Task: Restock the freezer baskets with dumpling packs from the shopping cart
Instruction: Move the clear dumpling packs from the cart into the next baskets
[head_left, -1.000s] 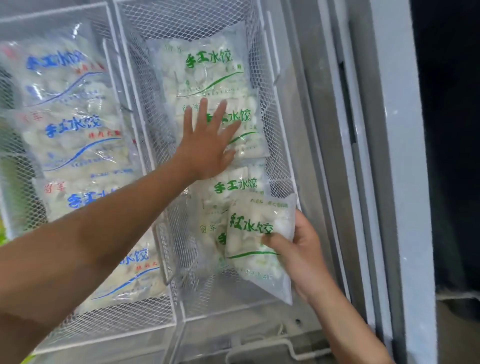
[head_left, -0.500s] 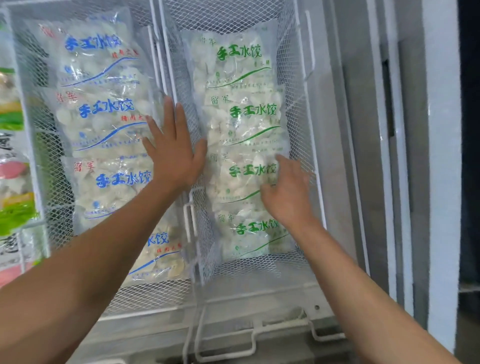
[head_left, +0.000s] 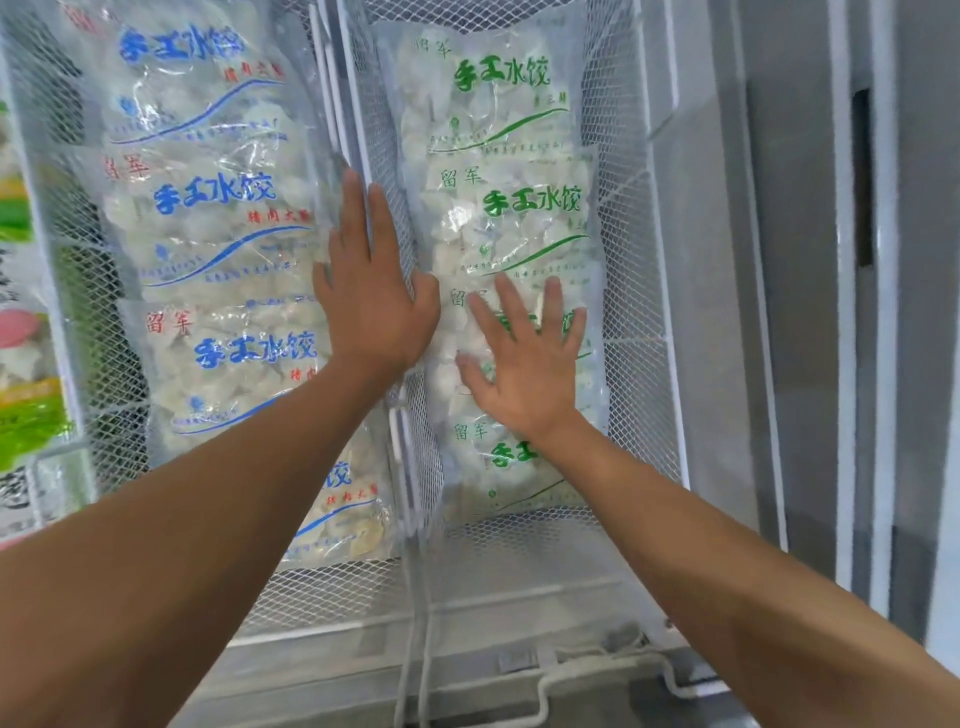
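Two white wire-mesh freezer baskets sit side by side. The right basket (head_left: 631, 291) holds a row of overlapping dumpling packs with green lettering (head_left: 511, 156), and the left basket (head_left: 67, 260) holds a matching row with blue lettering (head_left: 208, 218).

The right hand (head_left: 524, 364) lies flat on the third green pack down the row, fingers straight and spread, pressing on the plastic; its grip is not closed on anything. The left hand (head_left: 371, 306) is flat too, fingers straight and together, resting along the mesh wall between the two baskets with its edge against the blue packs. It holds nothing either.

By the look of it, the step in hand is settling: a pack is down in the right basket and both palms are patting the row level and steadying the divider. The green row fills most of the right basket, with bare mesh showing at the near end. How many packs are left to stock cannot be judged, because the shopping cart is out of view.

The next move likely calls for lifting both hands off, turning back to the cart and picking up another pack, then laying it at the near end so that it overlaps the last one. The bags are slick and lumpy, so a firm hold at the edge would help.

At the far left edge, other packaged goods (head_left: 26, 415) with green and pink printing sit in a neighbouring section.
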